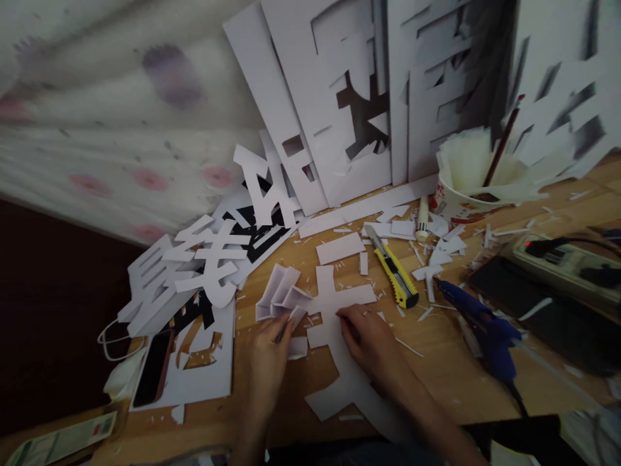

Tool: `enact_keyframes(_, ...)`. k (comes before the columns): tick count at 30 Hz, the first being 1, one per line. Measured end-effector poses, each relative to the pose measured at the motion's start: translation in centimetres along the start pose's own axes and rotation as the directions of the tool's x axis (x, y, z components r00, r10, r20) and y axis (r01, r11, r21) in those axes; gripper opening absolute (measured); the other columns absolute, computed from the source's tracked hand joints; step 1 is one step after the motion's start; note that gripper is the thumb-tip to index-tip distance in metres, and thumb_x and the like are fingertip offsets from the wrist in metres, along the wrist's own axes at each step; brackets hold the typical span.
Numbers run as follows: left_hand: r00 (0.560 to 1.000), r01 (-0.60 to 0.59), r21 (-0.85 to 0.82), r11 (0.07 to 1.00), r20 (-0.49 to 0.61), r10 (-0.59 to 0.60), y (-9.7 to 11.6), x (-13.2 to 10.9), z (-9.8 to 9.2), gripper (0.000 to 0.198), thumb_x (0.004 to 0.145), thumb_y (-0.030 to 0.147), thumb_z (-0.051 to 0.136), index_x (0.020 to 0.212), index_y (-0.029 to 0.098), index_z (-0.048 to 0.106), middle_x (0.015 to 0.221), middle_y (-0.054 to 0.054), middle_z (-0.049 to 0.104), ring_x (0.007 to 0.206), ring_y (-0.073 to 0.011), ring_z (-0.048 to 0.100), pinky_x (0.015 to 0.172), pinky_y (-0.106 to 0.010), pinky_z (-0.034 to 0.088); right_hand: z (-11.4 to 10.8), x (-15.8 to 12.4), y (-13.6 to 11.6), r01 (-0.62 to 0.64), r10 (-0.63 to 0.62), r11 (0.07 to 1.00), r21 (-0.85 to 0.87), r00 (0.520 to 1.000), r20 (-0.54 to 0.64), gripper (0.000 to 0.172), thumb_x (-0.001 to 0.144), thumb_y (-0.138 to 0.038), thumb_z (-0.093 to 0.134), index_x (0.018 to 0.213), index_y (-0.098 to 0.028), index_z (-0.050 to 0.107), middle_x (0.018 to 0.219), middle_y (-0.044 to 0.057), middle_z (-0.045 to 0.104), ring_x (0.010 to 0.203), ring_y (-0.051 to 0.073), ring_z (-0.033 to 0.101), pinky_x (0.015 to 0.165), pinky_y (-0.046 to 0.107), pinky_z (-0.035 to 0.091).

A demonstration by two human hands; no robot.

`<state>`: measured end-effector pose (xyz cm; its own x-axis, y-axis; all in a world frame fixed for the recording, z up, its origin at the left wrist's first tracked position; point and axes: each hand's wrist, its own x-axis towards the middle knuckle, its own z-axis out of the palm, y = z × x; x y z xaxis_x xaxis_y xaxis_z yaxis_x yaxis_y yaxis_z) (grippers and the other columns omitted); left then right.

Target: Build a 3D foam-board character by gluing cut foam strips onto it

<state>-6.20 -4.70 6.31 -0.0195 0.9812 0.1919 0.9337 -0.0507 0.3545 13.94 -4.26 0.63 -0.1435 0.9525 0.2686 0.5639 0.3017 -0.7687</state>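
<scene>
My left hand point(272, 343) is closed in a pinch at the near end of a white card strip point(284, 291) folded in zigzags. Beside it, a large white cut-out character point(332, 333) lies flat on the wooden table. Resting over the right part of that cut-out is my right hand point(371, 340), its fingers curled and the tips together at the cut-out's surface. Whatever those fingertips hold, if anything, is hidden. Beyond the right hand lies a yellow utility knife point(395, 272) with its blade out. A small white card rectangle point(340, 248) sits past the cut-out's top.
A blue glue gun point(480, 323) and a power strip point(572, 265) are on the right. Behind stands a paper tub point(466, 200) holding translucent sticks and a pencil. Cut-out boards point(334, 110) lean at the back. Cut-out characters point(208, 259) and a phone point(154, 369) lie left.
</scene>
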Motion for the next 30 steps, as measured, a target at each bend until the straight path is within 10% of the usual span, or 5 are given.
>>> enact_keyframes(8, 0.999, -0.036, -0.03, 0.999, -0.027, 0.035, -0.2, 0.0, 0.1, 0.021, 0.091, 0.027, 0.059, 0.091, 0.018, 0.077, 0.089, -0.007, 0.079, 0.077, -0.0197, 0.074, 0.069, -0.028, 0.057, 0.3, -0.4, 0.6, -0.097, 0.097, 0.995, -0.022, 0.995, -0.028, 0.04, 0.092, -0.011, 0.034, 0.121, -0.013, 0.06, 0.067, 0.004, 0.067, 0.06, 0.02, 0.062, 0.055, 0.028, 0.045)
enact_keyframes(23, 1.0, 0.001, -0.045, 0.999, -0.025, -0.002, -0.4, -0.2, 0.6, 0.019, 0.09, 0.028, 0.06, 0.094, 0.02, 0.077, 0.092, -0.006, 0.079, 0.078, -0.0199, 0.073, 0.071, -0.03, 0.056, 0.2, -0.3, 0.3, -0.059, 0.059, 0.998, -0.002, 0.996, -0.061, 0.034, 0.093, -0.018, 0.038, 0.112, -0.017, 0.066, 0.084, 0.009, 0.073, 0.075, 0.021, 0.068, 0.066, 0.031, 0.052)
enact_keyframes(30, 1.0, 0.01, -0.016, 1.0, -0.009, -0.01, -0.7, -0.1, 0.7, 0.018, 0.089, 0.025, 0.061, 0.095, 0.022, 0.077, 0.092, -0.004, 0.079, 0.078, -0.0195, 0.073, 0.071, -0.03, 0.054, -1.0, 0.8, -0.4, 0.06, -0.058, 0.998, 0.027, 0.995, -0.086, 0.051, 0.1, -0.029, 0.039, 0.051, -0.023, 0.054, 0.049, 0.001, 0.058, 0.057, 0.018, 0.06, 0.065, 0.033, 0.049)
